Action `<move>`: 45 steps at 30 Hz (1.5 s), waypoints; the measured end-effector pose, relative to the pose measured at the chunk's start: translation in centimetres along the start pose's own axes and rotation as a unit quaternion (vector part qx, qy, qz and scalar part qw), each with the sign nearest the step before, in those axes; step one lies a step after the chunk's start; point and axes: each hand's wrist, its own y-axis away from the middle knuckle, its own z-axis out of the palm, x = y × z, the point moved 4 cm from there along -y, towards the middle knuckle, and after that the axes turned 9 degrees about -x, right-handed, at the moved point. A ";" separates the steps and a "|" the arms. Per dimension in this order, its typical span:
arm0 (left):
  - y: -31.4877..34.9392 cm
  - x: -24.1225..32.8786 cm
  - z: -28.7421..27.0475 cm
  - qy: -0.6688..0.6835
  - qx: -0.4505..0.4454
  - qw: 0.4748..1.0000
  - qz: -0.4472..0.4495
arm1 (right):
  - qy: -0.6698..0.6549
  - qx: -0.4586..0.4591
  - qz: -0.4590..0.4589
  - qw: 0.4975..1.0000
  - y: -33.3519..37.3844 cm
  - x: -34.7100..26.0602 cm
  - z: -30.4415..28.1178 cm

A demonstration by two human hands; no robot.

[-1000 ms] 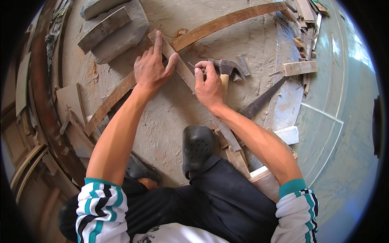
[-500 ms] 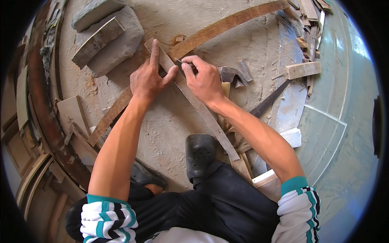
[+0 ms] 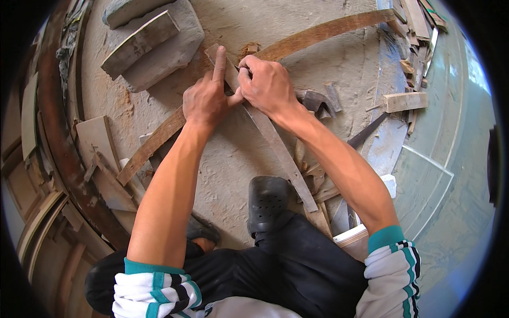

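My left hand (image 3: 205, 100) presses a flat, straight grey-brown strip (image 3: 275, 144) down across a long brown wooden board (image 3: 323, 31). Its index finger stretches along the strip's far end, and the thumb reaches over to the right side. Close beside it, my right hand (image 3: 268, 87) is closed in a pinch at the strip's edge, above the crossing. The thin pointed piece in that pinch is mostly hidden by the fingers. Just right of the right wrist lies a hammer (image 3: 318, 102) with a dark claw head.
Grey stone blocks (image 3: 185, 47) with a board piece leaning on them lie at far left. A saw (image 3: 367, 132) with a pale handle rests at right, near scrap wood (image 3: 419, 26) and a glass sheet (image 3: 424, 175). My black clog (image 3: 268, 204) stands near the strip's lower end.
The whole scene has shifted slightly right in view. The right hand now sits closer over the strip, touching the left thumb area, and covers the thin piece's tip that showed before.
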 end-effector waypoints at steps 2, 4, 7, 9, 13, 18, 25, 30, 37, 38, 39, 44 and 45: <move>0.0 -0.1 0.0 0.014 0.027 0.999 0.025 | 0.046 -0.019 -0.028 0.998 -0.2 -0.3 -0.1; 0.2 -0.3 0.2 0.025 0.014 0.999 0.021 | 0.092 -0.047 -0.052 0.993 -0.6 -0.9 -0.1; 0.1 -0.2 0.1 0.033 -0.039 0.999 -0.007 | 0.144 -0.100 -0.068 0.982 -1.1 -1.3 -0.3; 0.1 -0.3 0.1 0.033 -0.036 0.999 -0.007 | 0.155 -0.137 -0.066 0.976 -0.9 -1.8 -0.6; 0.1 -0.4 0.3 0.015 -0.012 1.000 -0.004 | 0.138 -0.130 -0.078 0.979 -0.1 -1.2 -1.5; -0.2 0.0 0.2 0.012 0.007 1.000 0.004 | 0.185 -0.165 -0.054 0.967 1.1 1.1 -1.6; 0.2 -0.2 0.3 0.002 0.024 1.000 0.008 | 0.072 -0.077 0.030 0.994 5.2 1.7 -1.4; -0.1 0.0 0.3 0.003 0.017 1.000 0.003 | 0.068 -0.036 -0.002 0.997 1.2 0.3 -1.8; -0.1 -0.5 0.8 -0.005 0.015 1.000 0.004 | 0.130 -0.060 -0.042 0.989 -0.7 -0.4 -0.4; -0.1 -0.4 0.7 -0.003 0.012 1.000 0.004 | 0.149 -0.061 -0.044 0.986 -0.9 -0.7 -0.5; -0.1 -0.4 0.6 0.000 0.010 1.000 0.003 | 0.168 -0.061 -0.045 0.983 -1.0 -0.8 -0.6; 0.0 -0.3 0.3 0.012 -0.008 1.000 0.001 | 0.162 -0.094 -0.021 0.982 -1.9 -1.6 -0.7; 0.0 -0.3 0.3 0.016 -0.011 1.000 0.000 | 0.159 -0.112 -0.006 0.981 -2.1 -1.8 -0.6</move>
